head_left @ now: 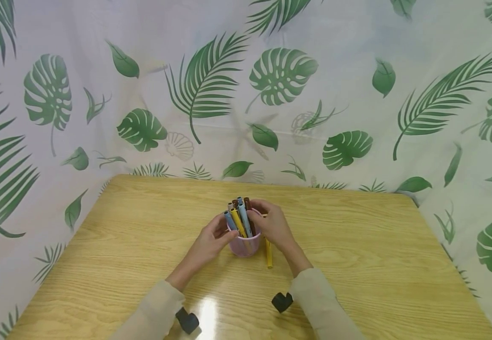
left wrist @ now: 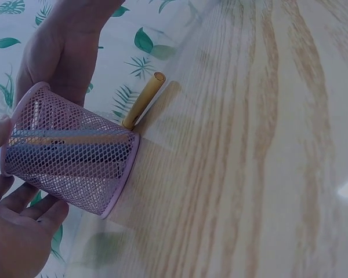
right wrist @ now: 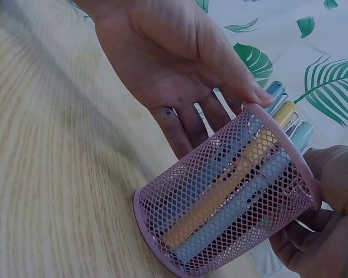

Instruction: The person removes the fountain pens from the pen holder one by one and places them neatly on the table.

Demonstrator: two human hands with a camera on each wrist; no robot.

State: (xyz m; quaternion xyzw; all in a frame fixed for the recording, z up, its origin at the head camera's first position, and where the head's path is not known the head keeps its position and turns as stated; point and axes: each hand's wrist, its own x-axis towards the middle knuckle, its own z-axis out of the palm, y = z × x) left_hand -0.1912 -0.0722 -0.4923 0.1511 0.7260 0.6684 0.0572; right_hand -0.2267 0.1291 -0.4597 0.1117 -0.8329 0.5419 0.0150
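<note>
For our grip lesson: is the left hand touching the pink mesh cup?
Touching. The right wrist view shows the left hand with its thumb on the rim of the pink mesh cup.

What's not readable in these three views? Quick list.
Head: exact count of pens in the pink mesh cup; they overlap.
Head: part of the loose yellow pen, covered by the right hand.
Head: any print on the pens; too small.
Left wrist: the loose yellow pen's far end, behind the cup.
Right wrist: the left hand, some fingertips behind the cup.
</note>
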